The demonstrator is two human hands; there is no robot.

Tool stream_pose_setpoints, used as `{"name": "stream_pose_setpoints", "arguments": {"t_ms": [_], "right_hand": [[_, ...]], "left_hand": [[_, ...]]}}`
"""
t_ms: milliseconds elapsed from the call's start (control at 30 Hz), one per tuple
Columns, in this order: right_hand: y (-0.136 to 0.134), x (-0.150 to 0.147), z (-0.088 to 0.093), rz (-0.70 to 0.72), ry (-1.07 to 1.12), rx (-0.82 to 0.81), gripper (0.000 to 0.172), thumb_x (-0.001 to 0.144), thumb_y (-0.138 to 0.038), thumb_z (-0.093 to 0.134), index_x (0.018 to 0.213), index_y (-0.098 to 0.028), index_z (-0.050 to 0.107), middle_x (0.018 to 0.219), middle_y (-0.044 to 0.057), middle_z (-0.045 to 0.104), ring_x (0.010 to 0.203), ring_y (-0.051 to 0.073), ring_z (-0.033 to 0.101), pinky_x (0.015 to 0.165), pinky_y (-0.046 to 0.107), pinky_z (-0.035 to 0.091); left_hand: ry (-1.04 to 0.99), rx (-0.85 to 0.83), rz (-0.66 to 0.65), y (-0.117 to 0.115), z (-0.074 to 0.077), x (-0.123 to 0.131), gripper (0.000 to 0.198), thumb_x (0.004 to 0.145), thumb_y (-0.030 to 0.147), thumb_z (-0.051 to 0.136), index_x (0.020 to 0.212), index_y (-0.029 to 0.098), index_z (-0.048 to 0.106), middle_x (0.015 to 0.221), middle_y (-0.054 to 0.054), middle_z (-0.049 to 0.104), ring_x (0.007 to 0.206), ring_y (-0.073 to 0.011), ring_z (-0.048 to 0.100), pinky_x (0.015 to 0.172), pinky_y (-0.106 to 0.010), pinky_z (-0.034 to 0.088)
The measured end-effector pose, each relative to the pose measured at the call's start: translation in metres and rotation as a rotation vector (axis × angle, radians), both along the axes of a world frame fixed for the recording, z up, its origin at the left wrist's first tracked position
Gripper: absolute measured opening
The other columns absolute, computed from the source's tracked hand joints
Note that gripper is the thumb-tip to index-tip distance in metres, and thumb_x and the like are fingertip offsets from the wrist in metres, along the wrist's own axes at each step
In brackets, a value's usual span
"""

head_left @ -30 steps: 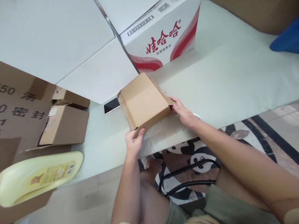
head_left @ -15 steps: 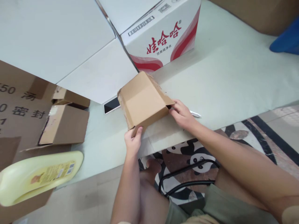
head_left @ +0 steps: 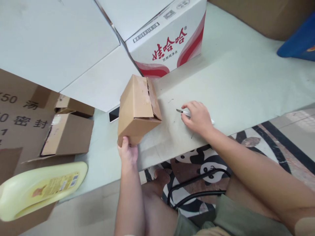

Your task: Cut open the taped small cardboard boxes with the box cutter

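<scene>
My left hand (head_left: 127, 151) grips the near bottom corner of a small brown cardboard box (head_left: 137, 108) and holds it tilted up above the pale green table (head_left: 236, 75). A slit shows along the box's top flap. My right hand (head_left: 198, 117) rests on the table to the right of the box, fingers curled over a white utility knife (head_left: 183, 112) whose blade tip points left.
A white and red printed carton (head_left: 167, 36) stands behind the box, beside large white boards (head_left: 61, 42). A phone (head_left: 114, 114) lies partly under the box. Open brown boxes (head_left: 66, 132) and a yellow bottle (head_left: 41, 186) sit at left. A blue object (head_left: 297, 46) is at far right.
My left hand has lifted and turned the box upright and leftward. My right hand let go of the box's flap and dropped onto the knife on the table.
</scene>
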State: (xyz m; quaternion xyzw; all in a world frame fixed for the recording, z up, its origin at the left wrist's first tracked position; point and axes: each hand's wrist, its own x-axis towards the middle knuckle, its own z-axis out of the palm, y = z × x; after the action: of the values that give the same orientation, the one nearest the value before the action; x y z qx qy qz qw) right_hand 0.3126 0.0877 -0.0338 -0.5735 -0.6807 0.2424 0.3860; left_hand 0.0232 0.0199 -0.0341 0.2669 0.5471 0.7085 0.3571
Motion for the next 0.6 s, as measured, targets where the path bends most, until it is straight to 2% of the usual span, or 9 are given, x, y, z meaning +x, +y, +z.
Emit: {"name": "stream_pose_setpoints", "arguments": {"t_ms": [100, 233, 300, 367, 433, 500, 600], "right_hand": [[-0.002, 0.006, -0.002, -0.032, -0.276, 0.030, 0.024, 0.082, -0.026, 0.056, 0.104, -0.019, 0.065, 0.109, 0.017, 0.065, 0.103, 0.036, 0.056, 0.087, 0.051, 0.041], [-0.009, 0.019, -0.009, -0.108, -0.443, 0.050, 0.032, 0.079, -0.034, 0.062, 0.107, -0.019, 0.063, 0.103, 0.017, 0.063, 0.096, 0.034, 0.053, 0.081, 0.049, 0.041], [-0.014, 0.028, -0.014, -0.104, -0.501, 0.048, 0.029, 0.078, -0.036, 0.063, 0.101, -0.019, 0.063, 0.098, 0.017, 0.062, 0.093, 0.033, 0.052, 0.078, 0.047, 0.042], [-0.018, 0.037, -0.018, -0.075, -0.517, 0.039, 0.018, 0.081, -0.034, 0.060, 0.092, -0.020, 0.063, 0.095, 0.016, 0.061, 0.091, 0.033, 0.052, 0.075, 0.046, 0.042], [-0.019, 0.043, -0.017, -0.052, -0.457, 0.006, 0.012, 0.085, -0.032, 0.055, 0.084, -0.021, 0.060, 0.091, 0.016, 0.061, 0.087, 0.031, 0.053, 0.071, 0.044, 0.042], [-0.021, 0.044, -0.010, -0.024, -0.282, -0.058, 0.014, 0.089, -0.033, 0.051, 0.083, -0.021, 0.057, 0.086, 0.013, 0.062, 0.079, 0.028, 0.054, 0.068, 0.042, 0.042], [-0.024, 0.035, 0.005, 0.105, 0.222, -0.245, 0.023, 0.096, -0.040, 0.041, 0.087, -0.023, 0.054, 0.081, 0.006, 0.062, 0.066, 0.019, 0.056, 0.065, 0.037, 0.046]], "left_hand": [[-0.052, -0.030, -0.035, 0.000, -0.001, -0.003, 0.064, 0.057, 0.061, 0.088, 0.111, 0.030, 0.072, 0.119, -0.006, 0.072, 0.103, -0.0237, 0.067, 0.076, -0.033, 0.058], [-0.094, -0.031, -0.085, 0.002, -0.004, -0.007, 0.062, 0.060, 0.070, 0.082, 0.108, 0.031, 0.073, 0.113, -0.003, 0.074, 0.104, -0.0231, 0.067, 0.078, -0.032, 0.058], [-0.096, -0.033, -0.109, 0.004, -0.004, -0.008, 0.062, 0.060, 0.071, 0.081, 0.107, 0.032, 0.073, 0.109, -0.002, 0.074, 0.102, -0.0228, 0.067, 0.078, -0.032, 0.058], [-0.095, -0.039, -0.114, 0.006, -0.004, -0.008, 0.062, 0.059, 0.071, 0.082, 0.106, 0.031, 0.073, 0.108, -0.002, 0.074, 0.099, -0.0228, 0.068, 0.077, -0.031, 0.057], [-0.092, -0.048, -0.104, 0.007, -0.004, -0.007, 0.062, 0.058, 0.070, 0.083, 0.105, 0.031, 0.073, 0.107, -0.003, 0.074, 0.096, -0.0225, 0.068, 0.074, -0.030, 0.057], [-0.082, -0.055, -0.089, 0.006, -0.005, -0.005, 0.063, 0.058, 0.069, 0.083, 0.106, 0.030, 0.074, 0.108, -0.004, 0.074, 0.094, -0.0214, 0.068, 0.071, -0.029, 0.057], [0.030, -0.092, -0.131, -0.003, -0.007, -0.008, 0.055, 0.058, 0.065, 0.086, 0.096, 0.027, 0.076, 0.100, -0.004, 0.076, 0.088, -0.0184, 0.069, 0.074, -0.027, 0.056]]}}
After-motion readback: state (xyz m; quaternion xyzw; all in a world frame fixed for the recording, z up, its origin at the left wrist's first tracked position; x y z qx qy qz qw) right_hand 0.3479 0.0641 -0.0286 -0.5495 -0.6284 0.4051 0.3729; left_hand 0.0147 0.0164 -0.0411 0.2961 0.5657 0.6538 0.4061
